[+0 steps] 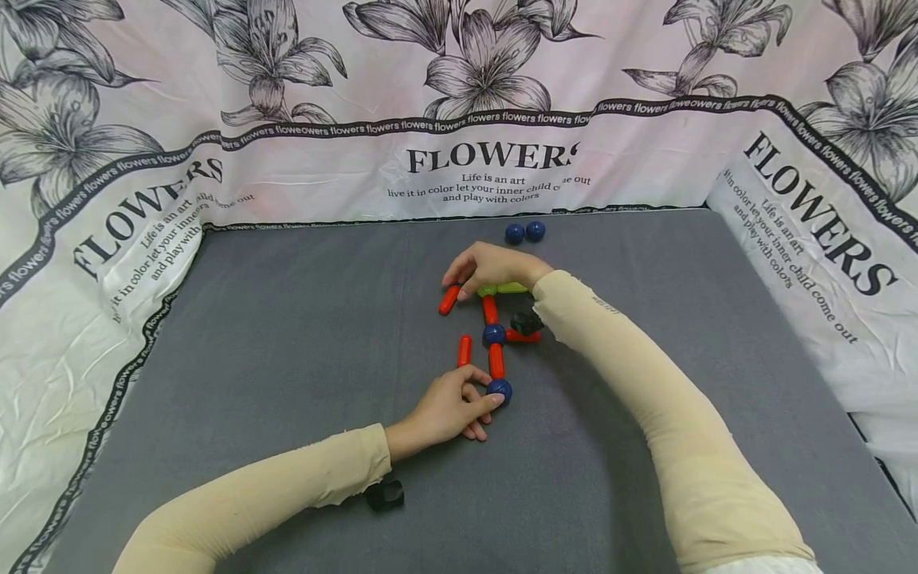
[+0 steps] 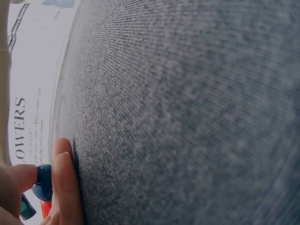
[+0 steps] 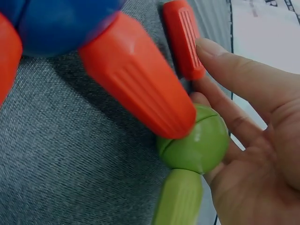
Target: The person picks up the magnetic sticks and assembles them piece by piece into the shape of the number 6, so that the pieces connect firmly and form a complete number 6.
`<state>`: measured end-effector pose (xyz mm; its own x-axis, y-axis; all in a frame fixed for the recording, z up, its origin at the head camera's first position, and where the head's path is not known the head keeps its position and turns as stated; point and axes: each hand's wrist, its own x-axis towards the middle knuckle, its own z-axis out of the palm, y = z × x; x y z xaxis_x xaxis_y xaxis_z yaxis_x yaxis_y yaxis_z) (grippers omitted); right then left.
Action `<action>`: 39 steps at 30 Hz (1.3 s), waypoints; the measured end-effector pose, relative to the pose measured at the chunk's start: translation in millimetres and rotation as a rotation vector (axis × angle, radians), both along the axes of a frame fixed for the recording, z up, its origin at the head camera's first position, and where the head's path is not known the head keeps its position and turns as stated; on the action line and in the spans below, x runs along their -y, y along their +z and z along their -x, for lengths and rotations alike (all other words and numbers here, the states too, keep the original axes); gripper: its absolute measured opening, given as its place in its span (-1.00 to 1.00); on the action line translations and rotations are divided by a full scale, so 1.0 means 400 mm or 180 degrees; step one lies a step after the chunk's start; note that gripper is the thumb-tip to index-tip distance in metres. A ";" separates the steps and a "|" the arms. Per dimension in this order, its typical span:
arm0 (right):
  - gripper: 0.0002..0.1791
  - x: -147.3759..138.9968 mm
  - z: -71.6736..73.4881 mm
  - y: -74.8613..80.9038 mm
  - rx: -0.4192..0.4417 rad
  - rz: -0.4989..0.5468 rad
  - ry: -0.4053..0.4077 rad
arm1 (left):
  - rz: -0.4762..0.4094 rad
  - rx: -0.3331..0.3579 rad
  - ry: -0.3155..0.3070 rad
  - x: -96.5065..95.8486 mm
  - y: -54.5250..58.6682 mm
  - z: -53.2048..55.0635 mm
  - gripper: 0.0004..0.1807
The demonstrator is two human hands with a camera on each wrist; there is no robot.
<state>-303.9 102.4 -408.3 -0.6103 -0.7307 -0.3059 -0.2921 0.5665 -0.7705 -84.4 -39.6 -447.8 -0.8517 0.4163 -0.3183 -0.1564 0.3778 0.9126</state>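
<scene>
One red rod [image 1: 449, 300] is pinched between thumb and fingers of my half-curled right hand [image 1: 497, 265], left of the palm, its long axis slanting toward me; the green ball [image 3: 206, 140] lies just beside this palm; my left hand [image 1: 445, 408] pinches a blue ball [image 1: 500, 389].

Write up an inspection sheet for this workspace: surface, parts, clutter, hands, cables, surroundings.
Surface: gray cloth
Parts: ball-and-rod chain in red, blue and green; loose red rod left of it; two blue balls near the far edge
Clutter: nothing seen besides these parts
Left hand: pinches the chain's near blue ball
Right hand: pinches another red rod near the green ball
Cables: nothing seen
Surroundings: white floral fabric lettered FLOWERS, behind and both sides
</scene>
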 end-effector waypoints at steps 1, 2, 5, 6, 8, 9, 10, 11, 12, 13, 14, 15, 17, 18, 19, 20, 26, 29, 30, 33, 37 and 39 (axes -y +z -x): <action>-0.63 0.001 0.000 -0.003 0.0009 0.0009 -0.0014 | -0.0008 -0.0009 0.0000 0.000 0.000 0.000 -0.62; -0.64 0.001 -0.001 -0.005 0.0024 0.0020 -0.0029 | -0.0007 -0.0015 0.0003 0.000 -0.001 0.000 -0.61; -0.66 0.005 -0.005 -0.010 0.0032 0.0045 -0.0054 | -0.0010 -0.0030 0.0006 -0.001 -0.002 0.000 -0.61; -0.66 0.007 -0.006 -0.011 0.0017 0.0047 -0.0054 | -0.0012 -0.0037 0.0004 -0.001 -0.002 0.000 -0.61; -0.67 0.010 -0.009 -0.012 -0.0021 0.0039 -0.0066 | -0.0011 -0.0038 0.0006 -0.001 -0.003 0.000 -0.61; -0.67 0.011 -0.010 -0.013 -0.0043 0.0029 -0.0069 | -0.0021 -0.0039 0.0003 -0.001 -0.003 0.000 -0.61; -0.67 0.013 -0.011 -0.013 -0.0066 0.0015 -0.0074 | -0.0018 -0.0032 0.0006 -0.001 -0.003 0.000 -0.62; -0.67 0.014 -0.011 -0.013 -0.0098 -0.0007 -0.0073 | -0.0023 -0.0029 0.0004 -0.001 -0.003 0.000 -0.61; -0.68 0.016 -0.011 -0.013 -0.0126 -0.0028 -0.0072 | -0.0030 -0.0026 0.0002 0.000 -0.004 0.000 -0.61; -0.68 0.017 -0.011 -0.012 -0.0146 -0.0048 -0.0067 | -0.0035 -0.0016 0.0004 0.000 -0.005 0.001 -0.61; -0.68 0.019 -0.011 -0.012 -0.0174 -0.0068 -0.0055 | -0.0045 -0.0017 0.0001 0.000 -0.005 0.001 -0.61; -0.69 0.020 -0.011 -0.011 -0.0209 -0.0091 -0.0042 | -0.0043 -0.0012 0.0000 0.000 -0.005 0.001 -0.60; -0.70 0.022 -0.011 -0.012 -0.0262 -0.0134 -0.0014 | -0.0042 -0.0008 -0.0003 0.000 -0.005 0.001 -0.60; -0.71 0.024 -0.011 -0.011 -0.0280 -0.0146 0.0002 | -0.0050 -0.0011 -0.0004 0.000 -0.006 0.001 -0.60; -0.72 0.025 -0.011 -0.010 -0.0295 -0.0160 0.0018 | -0.0050 -0.0015 -0.0005 -0.001 -0.006 0.001 -0.60; -0.72 0.026 -0.011 -0.010 -0.0313 -0.0174 0.0034 | -0.0054 -0.0021 -0.0004 -0.001 -0.006 0.001 -0.59; -0.77 0.032 -0.011 -0.007 -0.0456 -0.0236 0.0097 | -0.0055 -0.0024 0.0018 0.000 -0.004 0.000 -0.59; -0.78 0.035 -0.015 -0.006 -0.0557 -0.0228 0.0069 | -0.0044 -0.0029 0.0021 0.000 -0.003 0.000 -0.59; -0.78 0.036 -0.018 -0.005 -0.0584 -0.0218 0.0052 | -0.0045 -0.0027 0.0020 0.000 -0.003 0.000 -0.59; -0.79 0.040 -0.029 0.002 -0.0650 -0.0169 0.0001 | -0.0034 -0.0016 0.0018 0.000 -0.001 -0.001 -0.60; -0.81 0.041 -0.042 0.019 -0.0695 -0.0104 -0.0030 | -0.0020 0.0000 0.0016 -0.001 0.000 -0.001 -0.62; -0.81 0.040 -0.051 0.029 -0.0726 -0.0060 -0.0024 | -0.0022 -0.0003 0.0015 -0.001 -0.001 -0.001 -0.62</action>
